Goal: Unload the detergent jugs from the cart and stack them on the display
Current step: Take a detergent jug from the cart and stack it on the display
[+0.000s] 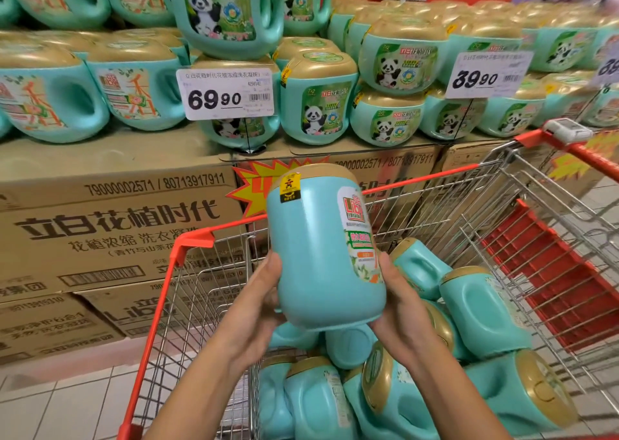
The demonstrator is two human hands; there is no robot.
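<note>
The left hand [258,305] is curled round the left side of a teal jug [318,248], held upright; the right hand [402,315] is curled round its labelled side. Below the hands more jugs [482,309] are piled in the cart [194,238].

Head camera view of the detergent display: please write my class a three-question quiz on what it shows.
1. True or false: the teal plastic detergent jug with a gold cap is held by the left hand and right hand together.
2. The left white price card reads: A 49.90; B 69.90; C 19.90.
3. What colour are the caps of the piled jugs in the red-rimmed wire shopping cart?
Key: 1 true; 2 B; 3 gold.
</note>
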